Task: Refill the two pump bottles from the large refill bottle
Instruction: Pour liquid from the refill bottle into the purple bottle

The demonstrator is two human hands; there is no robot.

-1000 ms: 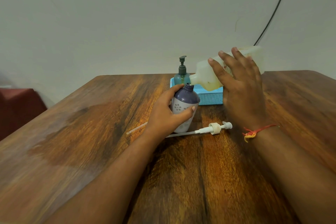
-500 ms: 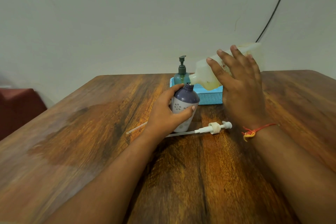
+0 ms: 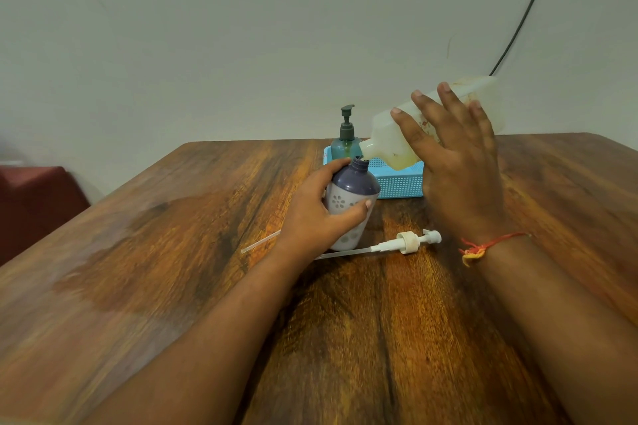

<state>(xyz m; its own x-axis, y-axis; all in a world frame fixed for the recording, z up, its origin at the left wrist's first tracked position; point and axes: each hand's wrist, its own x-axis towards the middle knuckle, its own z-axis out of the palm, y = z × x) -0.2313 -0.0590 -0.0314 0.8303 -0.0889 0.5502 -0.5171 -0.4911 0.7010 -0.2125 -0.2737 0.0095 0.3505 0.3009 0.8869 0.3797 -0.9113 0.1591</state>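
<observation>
My right hand (image 3: 459,162) wraps the light, squeezable, likely slippery refill bottle (image 3: 397,134) mid-body, tipped toward the open purple bottle (image 3: 352,197) gripped in my left hand (image 3: 317,214) at frame centre, with the loose pump (image 3: 407,242) lying below and the basket (image 3: 400,183) and green bottle (image 3: 346,141) crowding just behind.
</observation>
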